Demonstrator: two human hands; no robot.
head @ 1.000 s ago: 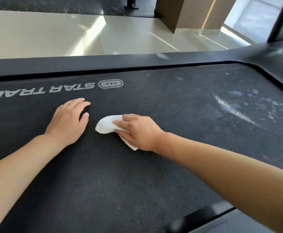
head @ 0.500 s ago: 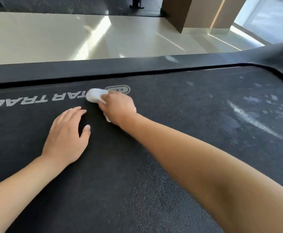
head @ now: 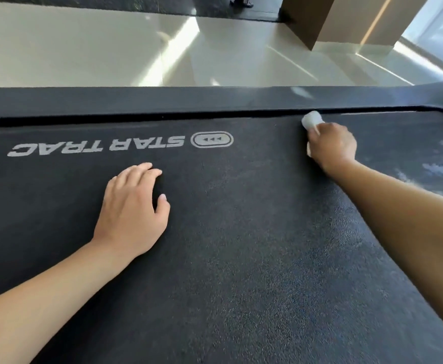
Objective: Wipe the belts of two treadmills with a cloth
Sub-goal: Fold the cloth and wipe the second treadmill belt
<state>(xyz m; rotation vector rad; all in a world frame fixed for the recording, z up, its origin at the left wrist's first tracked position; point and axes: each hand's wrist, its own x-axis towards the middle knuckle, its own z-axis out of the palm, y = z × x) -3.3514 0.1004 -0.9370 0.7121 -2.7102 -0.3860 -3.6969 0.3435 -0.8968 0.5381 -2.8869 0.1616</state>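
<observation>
Cloth, small, white and bunched [head: 311, 120], sits under the right hand [head: 332, 148] at the far edge of the dark, rough-textured treadmill belt [head: 241, 258], just short of the black side rail [head: 162, 102] that runs across the view. The right hand's fingers are curled over the cloth and grip it against the belt; a white lump of it pokes out past the fingertips and a sliver shows at the thumb side of the hand. The hand and cloth are a little blurred. The left hand [head: 133, 211] lies palm down on the belt, well apart from the cloth, with its fingers straight and close together and the thumb held slightly out, holding nothing. Beyond the left hand, the pale grey "STAR TRAC" lettering and oval logo [head: 212, 139] are printed on the belt, upside down from this view. Whitish patchy marks [head: 437, 169] speckle the belt to the right of the right forearm. Past the rail lies a glossy pale floor [head: 83, 48] and a brown square column [head: 333, 19].
</observation>
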